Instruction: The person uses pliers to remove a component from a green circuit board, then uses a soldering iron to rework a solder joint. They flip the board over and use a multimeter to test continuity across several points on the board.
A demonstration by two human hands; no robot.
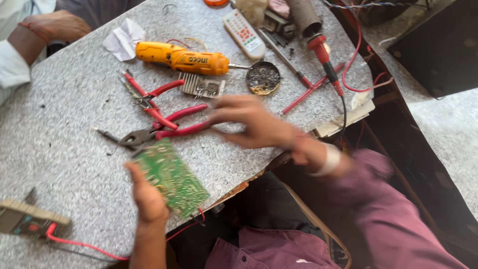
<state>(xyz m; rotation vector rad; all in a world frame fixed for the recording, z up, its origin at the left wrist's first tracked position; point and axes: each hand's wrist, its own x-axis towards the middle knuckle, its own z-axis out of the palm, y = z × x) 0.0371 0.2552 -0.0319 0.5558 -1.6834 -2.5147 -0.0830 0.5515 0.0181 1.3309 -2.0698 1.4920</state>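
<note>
Gripping the green circuit board (172, 178) by its near edge, the left hand (146, 197) holds it tilted just above the speckled grey desk (64, 134). Blurred, the right hand (251, 122) stretches its fingers onto the handles of the red-handled pliers (157, 130) lying flat beside the board; whether that grip has closed I cannot tell. Farther back lie a yellow electric screwdriver (181, 58), a white remote control (243, 33) and a small finned heat sink (201, 85).
</note>
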